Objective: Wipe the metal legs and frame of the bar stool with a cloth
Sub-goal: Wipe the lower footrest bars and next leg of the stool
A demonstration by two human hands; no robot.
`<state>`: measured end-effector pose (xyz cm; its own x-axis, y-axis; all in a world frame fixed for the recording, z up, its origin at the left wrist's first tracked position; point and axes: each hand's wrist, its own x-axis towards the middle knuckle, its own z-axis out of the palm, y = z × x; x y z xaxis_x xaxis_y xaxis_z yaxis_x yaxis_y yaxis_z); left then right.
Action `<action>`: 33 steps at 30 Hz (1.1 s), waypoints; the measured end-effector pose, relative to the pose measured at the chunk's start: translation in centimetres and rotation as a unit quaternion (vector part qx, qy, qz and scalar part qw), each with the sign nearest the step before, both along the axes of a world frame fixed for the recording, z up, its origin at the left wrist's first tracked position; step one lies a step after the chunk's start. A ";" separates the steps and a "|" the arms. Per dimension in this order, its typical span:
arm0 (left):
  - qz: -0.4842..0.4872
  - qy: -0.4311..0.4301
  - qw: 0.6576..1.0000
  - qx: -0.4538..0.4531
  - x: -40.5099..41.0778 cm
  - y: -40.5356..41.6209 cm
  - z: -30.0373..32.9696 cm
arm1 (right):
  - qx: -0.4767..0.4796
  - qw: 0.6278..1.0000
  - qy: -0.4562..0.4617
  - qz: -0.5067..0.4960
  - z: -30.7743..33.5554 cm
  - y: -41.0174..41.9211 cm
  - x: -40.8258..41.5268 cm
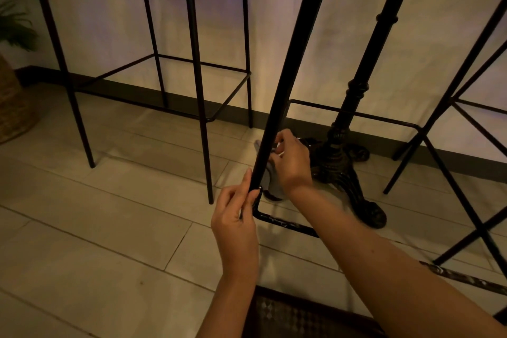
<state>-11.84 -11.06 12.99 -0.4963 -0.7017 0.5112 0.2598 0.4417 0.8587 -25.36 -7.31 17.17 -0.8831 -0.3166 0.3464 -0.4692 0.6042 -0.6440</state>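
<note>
A black metal bar stool leg [285,85] runs diagonally from the top centre down to a footrest corner, where a low crossbar [288,223] leads off to the right. My left hand [236,222] grips the leg just above that corner, thumb and fingers curled round it. My right hand [290,162] holds a grey cloth [270,181] against the far side of the same leg, a little higher up. Most of the cloth is hidden behind the leg and my fingers.
Another black bar stool [197,85] stands to the left on the pale plank floor [96,228]. An ornate cast-iron table base [345,156] is right behind my right hand. More stool legs [452,173] cross at the right. A wicker planter [13,107] sits far left.
</note>
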 end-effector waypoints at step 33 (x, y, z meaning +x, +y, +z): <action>-0.038 -0.016 0.998 -0.043 0.3 -1.0 -1.0 | 0.057 0.976 -0.144 0.155 -1.3 1.0 0.4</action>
<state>-11.54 -12.09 12.01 -0.5636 -0.6155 0.5509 0.2687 0.4941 0.8268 -24.92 -6.33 15.88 -0.7945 -0.6057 0.0446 -0.4497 0.5373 -0.7135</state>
